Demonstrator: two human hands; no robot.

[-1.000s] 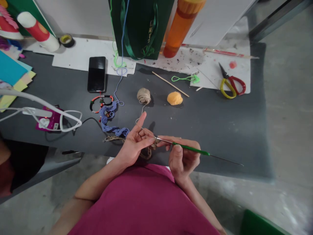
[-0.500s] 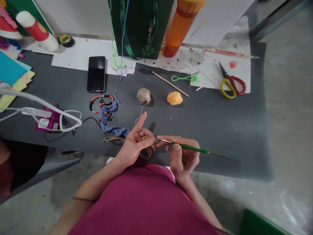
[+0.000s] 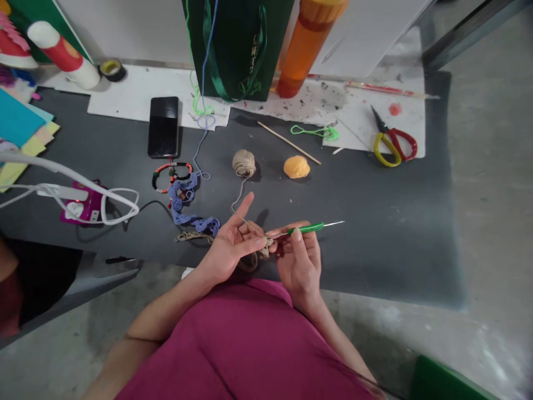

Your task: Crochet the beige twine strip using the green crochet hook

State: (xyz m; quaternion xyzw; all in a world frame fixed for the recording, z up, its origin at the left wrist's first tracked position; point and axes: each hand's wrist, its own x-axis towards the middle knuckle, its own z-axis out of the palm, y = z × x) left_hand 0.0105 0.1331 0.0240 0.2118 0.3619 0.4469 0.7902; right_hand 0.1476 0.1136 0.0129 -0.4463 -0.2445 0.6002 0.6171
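Tapering to thin bare metal, a green-handled crochet hook (image 3: 313, 228)

Right hand (image 3: 298, 255): can pass at 3 o'clock over grey tabletop (image 3: 383, 244); yellow yarn ball (image 3: 296, 166) blocks 12, scissors (image 3: 387, 130) 1.

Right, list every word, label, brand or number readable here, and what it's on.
Green bag: gold letters, perhaps "MT" among them, too blurred to read surely.
Purple plug block: pale marks, too small to read.
Black phone: dark screen, no text visible.
I can read nothing else.
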